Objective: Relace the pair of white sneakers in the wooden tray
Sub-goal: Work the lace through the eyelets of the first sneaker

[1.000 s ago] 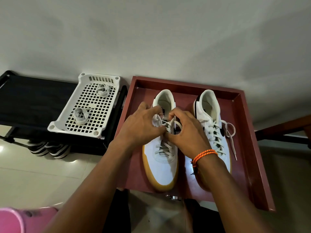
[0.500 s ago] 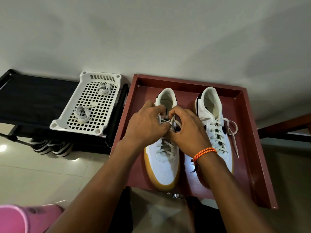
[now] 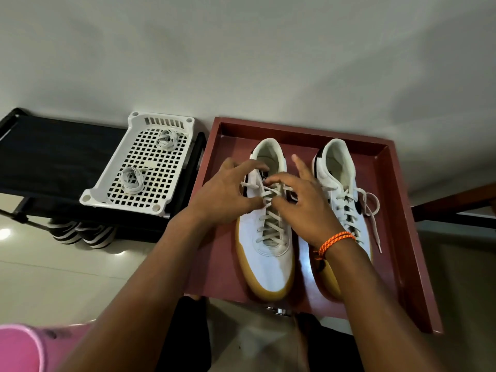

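Two white sneakers with tan soles stand side by side in the red-brown wooden tray [image 3: 402,237], toes toward me. My left hand [image 3: 228,194] and my right hand [image 3: 306,210] meet over the top eyelets of the left sneaker [image 3: 271,261]. My left thumb and curled fingers pinch its white lace [image 3: 271,221]. A curled finger and the thumb of my right hand hold the same lace, while the index finger points up. The right sneaker [image 3: 335,167] is laced, and its loose bow [image 3: 371,205] hangs over its outer side. My right wrist hides part of it.
A white plastic basket [image 3: 91,197] holding two coiled laces [image 3: 131,181] sits on a black rack [image 3: 53,157] left of the tray. Striped shoes [image 3: 80,232] stand under the rack. A pink object [image 3: 18,347] is at the bottom left, and a wall rises behind everything.
My hands were pressed together over the left sneaker's top eyelets. They have now drawn slightly apart, with fingers spread and my right index finger raised. The view has shifted a little.
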Motion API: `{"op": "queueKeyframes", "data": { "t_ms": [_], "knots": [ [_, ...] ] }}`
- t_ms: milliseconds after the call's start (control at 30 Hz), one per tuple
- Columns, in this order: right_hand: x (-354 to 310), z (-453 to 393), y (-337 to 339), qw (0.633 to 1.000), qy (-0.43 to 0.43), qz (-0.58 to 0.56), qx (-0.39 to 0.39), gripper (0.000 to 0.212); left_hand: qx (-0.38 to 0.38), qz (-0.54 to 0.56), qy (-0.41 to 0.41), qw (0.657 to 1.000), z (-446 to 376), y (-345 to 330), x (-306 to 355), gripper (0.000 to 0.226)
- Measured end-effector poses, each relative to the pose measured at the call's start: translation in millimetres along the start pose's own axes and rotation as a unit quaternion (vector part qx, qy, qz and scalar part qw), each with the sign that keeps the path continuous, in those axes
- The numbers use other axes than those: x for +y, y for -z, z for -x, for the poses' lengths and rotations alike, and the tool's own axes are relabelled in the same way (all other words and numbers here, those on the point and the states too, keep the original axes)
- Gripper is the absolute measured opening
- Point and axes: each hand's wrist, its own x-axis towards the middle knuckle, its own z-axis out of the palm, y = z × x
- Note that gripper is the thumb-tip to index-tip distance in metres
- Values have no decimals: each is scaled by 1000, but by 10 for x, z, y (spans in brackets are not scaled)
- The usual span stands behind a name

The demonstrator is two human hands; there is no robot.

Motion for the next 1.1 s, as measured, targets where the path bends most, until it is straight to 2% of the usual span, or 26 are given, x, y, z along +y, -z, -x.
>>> {"op": "queueKeyframes", "data": {
  "t_ms": [67,167,267,333,500,533,600,633,667,700,733,800,900,1000,1100],
  "knots": [
    [3,-32,-75,1000,-2,18,23,30,-24,3,-6,1000,-3,-34,7,72],
    [0,-54,-155,996,11,77,52,24,-19,-15,-3,1000,6,-61,14,68],
    [-13,-62,-189,992,38,75,97,17,-7,-40,0,999,14,-53,36,62],
    [2,-73,-210,993,30,57,98,16,-7,-47,6,999,23,-57,57,60],
    [-80,-78,-120,985,-26,-158,72,27,-8,-64,36,997,41,-68,58,54],
    [-103,-80,-89,973,-44,-209,85,27,-9,-64,41,997,36,-63,53,53],
    [-103,-93,-40,924,-109,-347,119,25,-13,-60,51,997,28,-53,50,53],
    [-104,-89,-29,905,-134,-381,135,26,-14,-58,52,997,26,-52,51,53],
    [-90,-79,-32,909,-136,-362,157,27,-14,-57,53,997,27,-51,49,53],
    [-79,-67,-41,931,-117,-291,186,28,-15,-54,54,997,29,-49,51,54],
    [-75,-50,-48,956,-77,-182,219,27,-17,-49,55,997,30,-46,56,54],
    [-95,-13,-47,961,35,22,274,20,-20,-40,55,997,31,-41,66,55],
    [-165,30,-104,958,126,118,230,20,-19,-31,52,998,34,-47,71,56],
    [-145,56,-284,957,94,227,151,25,-19,-30,46,998,40,-68,88,60],
    [-100,30,-337,965,64,203,151,16,-23,-28,50,998,33,-75,96,64]
  ]
}}
